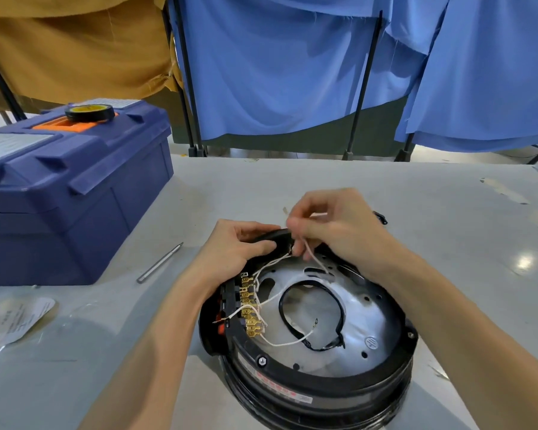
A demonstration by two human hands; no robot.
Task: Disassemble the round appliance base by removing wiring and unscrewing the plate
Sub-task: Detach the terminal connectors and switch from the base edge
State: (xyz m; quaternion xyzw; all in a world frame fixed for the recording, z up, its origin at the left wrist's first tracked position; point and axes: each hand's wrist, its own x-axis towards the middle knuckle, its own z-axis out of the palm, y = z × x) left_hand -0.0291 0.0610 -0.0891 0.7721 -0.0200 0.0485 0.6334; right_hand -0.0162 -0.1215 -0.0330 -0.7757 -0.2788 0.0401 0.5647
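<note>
The round black appliance base (311, 380) lies upside down on the grey table, its silver metal plate (367, 315) facing up. A row of brass terminals (251, 305) with white wires (280, 342) sits along its left inner rim, and a black cable loop (311, 315) lies on the plate. My left hand (233, 249) grips the far rim of the base, thumb on the black edge. My right hand (330, 225) pinches a white wire at the far rim and holds it up above the plate.
A blue toolbox (69, 187) stands at the left with a roll of black tape (89, 113) on its lid. A thin metal tool (160, 262) lies beside it on the table. A plastic bag with a paper slip (19, 318) lies at the near left. Blue curtains hang behind.
</note>
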